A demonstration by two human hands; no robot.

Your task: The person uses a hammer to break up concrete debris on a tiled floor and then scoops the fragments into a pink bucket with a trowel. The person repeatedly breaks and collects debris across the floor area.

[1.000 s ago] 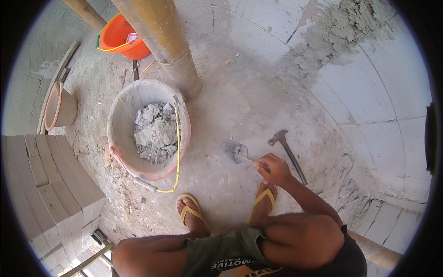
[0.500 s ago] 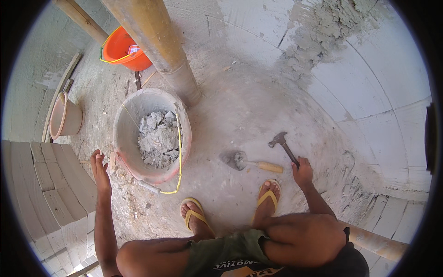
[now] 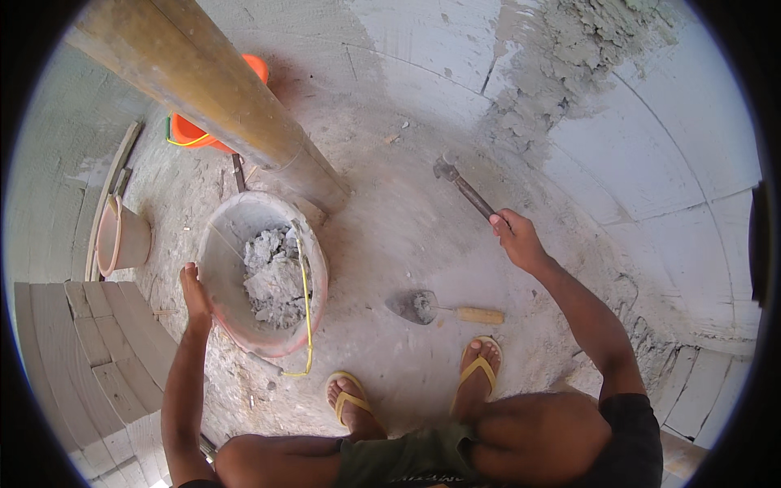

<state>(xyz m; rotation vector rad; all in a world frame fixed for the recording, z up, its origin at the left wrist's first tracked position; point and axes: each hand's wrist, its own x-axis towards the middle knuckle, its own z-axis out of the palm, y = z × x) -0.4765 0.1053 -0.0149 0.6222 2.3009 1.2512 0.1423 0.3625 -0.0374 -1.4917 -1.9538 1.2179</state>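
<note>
Hammer gripped in the right hand, bucket touched by the left hand
The handle is best kept in a firm grip with a loose wrist, it is judged, and the bucket braced by a palm kept clear of the hammer's head. The right fingers are closed on the handle, whose end is hidden; the left hand is set against the bucket's outer left side, and whether it is curled on the rim cannot be told. The hammer is held right of the bucket, beyond the trowel. Its long axis is slanted, the head pointed to the upper left, away from the body; contact with the floor cannot be told. The bucket's mouth is turned upward, with grey lumps contained
</note>
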